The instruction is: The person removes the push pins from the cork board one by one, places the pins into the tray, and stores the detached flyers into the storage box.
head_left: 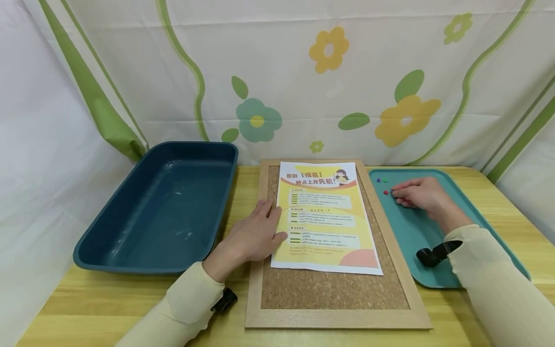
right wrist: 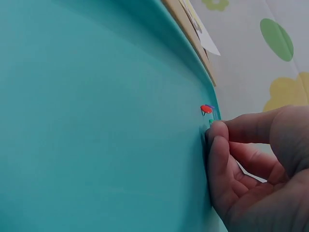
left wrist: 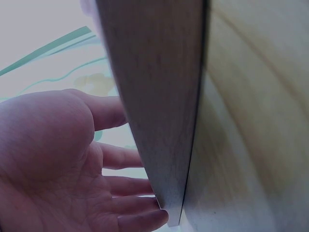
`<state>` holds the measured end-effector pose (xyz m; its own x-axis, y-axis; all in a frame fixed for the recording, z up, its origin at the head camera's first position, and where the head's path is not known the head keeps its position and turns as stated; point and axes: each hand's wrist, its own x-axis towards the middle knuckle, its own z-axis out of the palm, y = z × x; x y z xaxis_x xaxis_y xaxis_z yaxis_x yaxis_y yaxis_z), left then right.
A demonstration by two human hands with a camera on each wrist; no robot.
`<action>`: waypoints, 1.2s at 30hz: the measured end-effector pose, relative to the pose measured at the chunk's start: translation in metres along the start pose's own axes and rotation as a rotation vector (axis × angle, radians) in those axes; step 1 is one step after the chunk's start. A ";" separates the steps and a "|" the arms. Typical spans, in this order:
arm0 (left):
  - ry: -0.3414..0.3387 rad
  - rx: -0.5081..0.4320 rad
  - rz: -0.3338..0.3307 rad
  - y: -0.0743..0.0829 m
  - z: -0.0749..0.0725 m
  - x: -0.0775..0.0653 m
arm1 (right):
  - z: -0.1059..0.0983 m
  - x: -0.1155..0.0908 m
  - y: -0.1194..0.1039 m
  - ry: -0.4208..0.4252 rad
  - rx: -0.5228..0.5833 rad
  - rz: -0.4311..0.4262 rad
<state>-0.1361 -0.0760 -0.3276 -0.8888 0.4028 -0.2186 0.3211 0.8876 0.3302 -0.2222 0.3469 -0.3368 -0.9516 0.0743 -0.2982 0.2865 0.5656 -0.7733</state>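
My left hand (head_left: 256, 231) lies with fingers extended over the left side of a wood-framed cork board (head_left: 334, 294), its fingertips at the left edge of a yellow printed poster (head_left: 321, 241). In the left wrist view, the palm faces the board's side edge. Over the teal tray (head_left: 416, 236), my right hand (head_left: 422, 195) brings thumb and fingertips together on a small dark push pin (head_left: 393, 193), mostly hidden by the fingers. Close by on the tray are a red push pin (right wrist: 206, 109), a purple push pin (head_left: 378, 180) and a green push pin (head_left: 385, 180).
A deep dark-blue bin (head_left: 160, 207) stands left of the board on the wooden table (head_left: 86, 299). Behind everything hangs a white curtain (head_left: 286, 67) with flowers. Black camera straps are on both wrists.
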 end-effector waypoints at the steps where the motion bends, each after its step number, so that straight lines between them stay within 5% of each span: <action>1: -0.001 0.001 0.001 0.000 0.000 0.000 | -0.001 0.000 0.000 -0.003 0.002 0.008; 23: 0.002 0.020 -0.001 0.000 0.000 0.001 | -0.010 0.010 0.005 -0.103 0.231 0.147; 36: 0.010 0.022 0.006 -0.001 0.001 0.002 | -0.013 0.011 0.004 -0.130 0.260 0.180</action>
<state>-0.1375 -0.0763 -0.3290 -0.8900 0.4058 -0.2077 0.3331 0.8900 0.3112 -0.2330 0.3600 -0.3357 -0.8659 0.0396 -0.4987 0.4833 0.3237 -0.8134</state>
